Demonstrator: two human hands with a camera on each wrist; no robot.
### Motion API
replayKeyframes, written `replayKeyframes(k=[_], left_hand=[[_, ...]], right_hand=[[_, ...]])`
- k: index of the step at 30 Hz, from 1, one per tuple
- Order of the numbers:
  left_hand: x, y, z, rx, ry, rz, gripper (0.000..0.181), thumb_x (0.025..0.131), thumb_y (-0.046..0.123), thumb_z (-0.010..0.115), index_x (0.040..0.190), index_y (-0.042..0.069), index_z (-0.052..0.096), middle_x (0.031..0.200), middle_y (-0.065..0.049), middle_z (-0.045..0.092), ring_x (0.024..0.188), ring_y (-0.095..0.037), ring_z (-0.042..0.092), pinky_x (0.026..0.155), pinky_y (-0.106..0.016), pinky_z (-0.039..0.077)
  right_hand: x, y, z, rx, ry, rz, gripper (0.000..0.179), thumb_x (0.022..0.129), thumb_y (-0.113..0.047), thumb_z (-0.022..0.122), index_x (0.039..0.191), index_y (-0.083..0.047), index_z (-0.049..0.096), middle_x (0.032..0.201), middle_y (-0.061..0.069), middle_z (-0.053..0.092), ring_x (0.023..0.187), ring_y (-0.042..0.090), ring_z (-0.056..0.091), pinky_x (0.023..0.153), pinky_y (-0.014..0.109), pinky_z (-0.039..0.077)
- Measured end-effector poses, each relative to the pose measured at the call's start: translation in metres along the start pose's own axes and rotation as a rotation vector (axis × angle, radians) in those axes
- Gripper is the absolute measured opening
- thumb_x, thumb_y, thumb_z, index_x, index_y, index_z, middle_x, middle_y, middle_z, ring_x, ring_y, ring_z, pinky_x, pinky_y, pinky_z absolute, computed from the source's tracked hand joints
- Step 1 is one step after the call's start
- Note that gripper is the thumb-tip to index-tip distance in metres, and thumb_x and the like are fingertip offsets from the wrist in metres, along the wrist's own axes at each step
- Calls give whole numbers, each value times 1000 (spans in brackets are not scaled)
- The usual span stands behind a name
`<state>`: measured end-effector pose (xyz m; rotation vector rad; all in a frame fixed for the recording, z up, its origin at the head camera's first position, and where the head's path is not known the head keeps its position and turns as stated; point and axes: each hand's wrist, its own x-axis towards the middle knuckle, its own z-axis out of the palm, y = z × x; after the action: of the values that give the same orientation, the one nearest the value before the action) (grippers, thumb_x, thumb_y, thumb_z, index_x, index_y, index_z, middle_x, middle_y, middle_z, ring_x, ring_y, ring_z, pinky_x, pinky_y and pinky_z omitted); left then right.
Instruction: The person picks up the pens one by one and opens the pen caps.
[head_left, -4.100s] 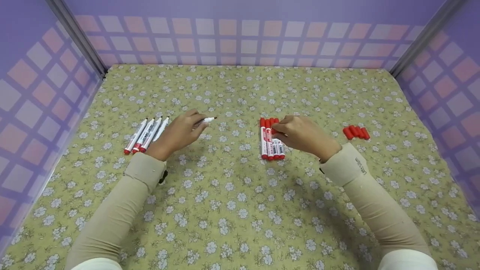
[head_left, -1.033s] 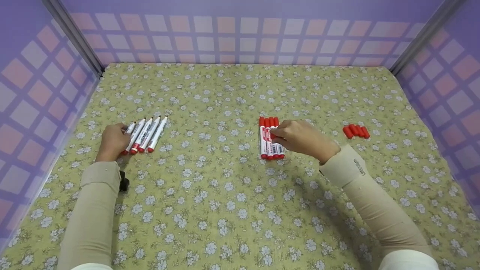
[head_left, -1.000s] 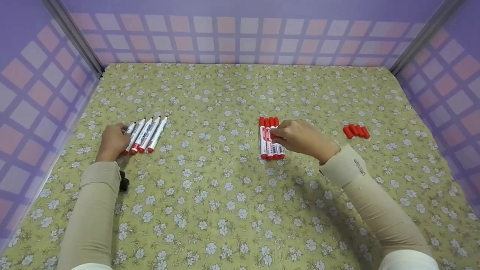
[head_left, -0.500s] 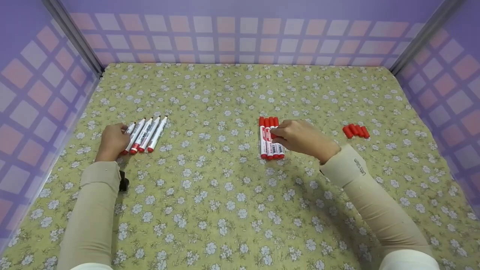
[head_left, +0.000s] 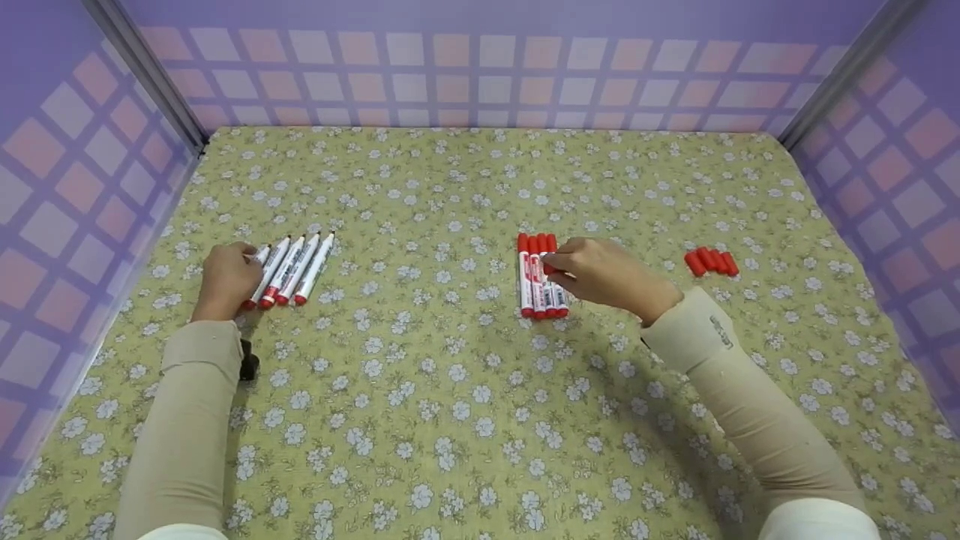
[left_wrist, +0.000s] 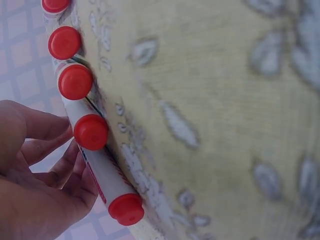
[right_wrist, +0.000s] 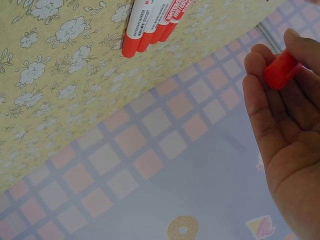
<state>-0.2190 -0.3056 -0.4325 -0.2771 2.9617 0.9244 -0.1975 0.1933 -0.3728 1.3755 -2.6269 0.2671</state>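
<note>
L hand [head_left: 227,279], grip unclear, now reaches L-most marker [left_wrist: 111,181]: 5 uncapped. R hand [head_left: 611,274] pinches cap [right_wrist: 281,71]; 4 capped markers [head_left: 538,289] left, est. approx. half done.

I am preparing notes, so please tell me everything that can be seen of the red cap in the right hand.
The red cap is a short, smooth tube, apparently plastic. In the right wrist view it is tilted; the right hand pinches it between thumb and fingers, which hide part of it. In the head view it shows against the row of capped markers, fitted on none. Whether its nearer end is hollow is unclear.
</note>
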Motion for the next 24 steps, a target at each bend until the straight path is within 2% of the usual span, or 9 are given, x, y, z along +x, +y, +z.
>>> replayKeyframes(k=[3,5,7,9,17,24], left_hand=[[-1,1,1,15,34,17,43,95,8,36,129,-14,51,95,-31,53,60,-25,45,57,-38,40],[-2,2,2,16,44,15,43,97,10,36,130,-14,50,106,-34,51,80,-38,50,69,-47,43],[-3,4,3,21,56,19,44,98,12,35,130,-13,50,121,-36,45,101,-47,45,82,-55,40],[-2,5,3,25,71,31,43,98,13,35,129,-13,51,123,-37,45,111,-51,41,89,-59,38],[-3,12,5,57,128,90,40,98,12,39,125,-12,55,118,-35,49,108,-50,44,87,-59,39],[-6,28,14,9,148,148,36,97,9,41,122,-10,59,118,-33,49,109,-48,43,85,-57,38]], right_hand=[[0,2,1,9,9,2,7,89,-2,64,87,0,70,68,10,65,56,16,55,53,27,47],[-1,4,2,18,12,7,6,89,-2,65,87,0,70,70,10,66,58,17,58,54,28,49],[-2,6,2,35,14,17,6,89,-2,65,88,1,70,72,11,67,60,19,61,56,30,51],[-3,9,2,49,14,38,7,89,-3,66,90,1,71,77,12,70,65,21,65,59,32,54],[-12,18,1,50,10,153,19,91,-7,64,107,1,71,92,15,72,76,23,69,66,36,57],[-21,29,3,30,83,201,21,89,-10,67,106,3,71,93,17,67,76,25,68,68,37,58]])
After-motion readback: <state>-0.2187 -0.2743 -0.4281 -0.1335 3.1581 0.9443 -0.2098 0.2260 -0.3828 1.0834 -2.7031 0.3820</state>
